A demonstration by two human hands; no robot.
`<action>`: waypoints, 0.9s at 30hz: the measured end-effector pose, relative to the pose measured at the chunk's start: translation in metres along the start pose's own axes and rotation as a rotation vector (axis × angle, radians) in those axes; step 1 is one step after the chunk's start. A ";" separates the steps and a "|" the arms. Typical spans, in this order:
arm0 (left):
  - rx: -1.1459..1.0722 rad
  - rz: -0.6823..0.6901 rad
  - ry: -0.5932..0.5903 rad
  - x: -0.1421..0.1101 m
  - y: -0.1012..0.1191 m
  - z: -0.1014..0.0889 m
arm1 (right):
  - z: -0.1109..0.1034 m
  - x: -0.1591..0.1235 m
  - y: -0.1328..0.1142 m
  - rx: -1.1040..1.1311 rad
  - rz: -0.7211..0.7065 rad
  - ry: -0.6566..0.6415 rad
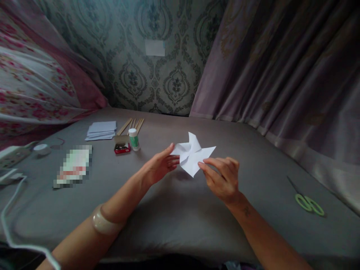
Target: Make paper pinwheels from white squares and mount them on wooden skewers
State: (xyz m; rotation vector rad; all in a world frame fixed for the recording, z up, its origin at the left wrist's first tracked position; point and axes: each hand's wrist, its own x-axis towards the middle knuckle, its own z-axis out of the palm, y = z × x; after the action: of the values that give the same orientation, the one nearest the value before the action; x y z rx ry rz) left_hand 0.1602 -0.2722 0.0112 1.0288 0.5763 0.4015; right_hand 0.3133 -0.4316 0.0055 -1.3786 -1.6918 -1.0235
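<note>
A white folded paper pinwheel is held just above the grey bedsheet in the middle of the view. My left hand grips its left side, thumb on top and fingers underneath. My right hand pinches its lower right edge between thumb and forefinger. A pale bangle sits on my left wrist.
At the back left lie a stack of white paper squares, several wooden sticks, a small red box and a white glue bottle. Green-handled scissors lie at the right. A white cable and power strip sit at the left edge.
</note>
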 end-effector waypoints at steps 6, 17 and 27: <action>-0.193 0.096 -0.127 -0.014 -0.005 0.020 | 0.001 0.007 -0.005 -0.071 -0.055 -0.013; -0.315 0.062 -0.076 -0.015 -0.005 0.021 | 0.001 0.019 -0.015 -0.067 -0.128 -0.100; -0.476 -0.025 -0.124 -0.021 0.000 0.025 | -0.002 0.032 -0.022 -0.033 -0.109 -0.052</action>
State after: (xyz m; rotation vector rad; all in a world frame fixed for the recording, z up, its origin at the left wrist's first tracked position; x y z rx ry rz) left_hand 0.1595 -0.3007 0.0263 0.5838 0.3563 0.4244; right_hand 0.2859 -0.4223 0.0316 -1.3568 -1.8131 -1.0893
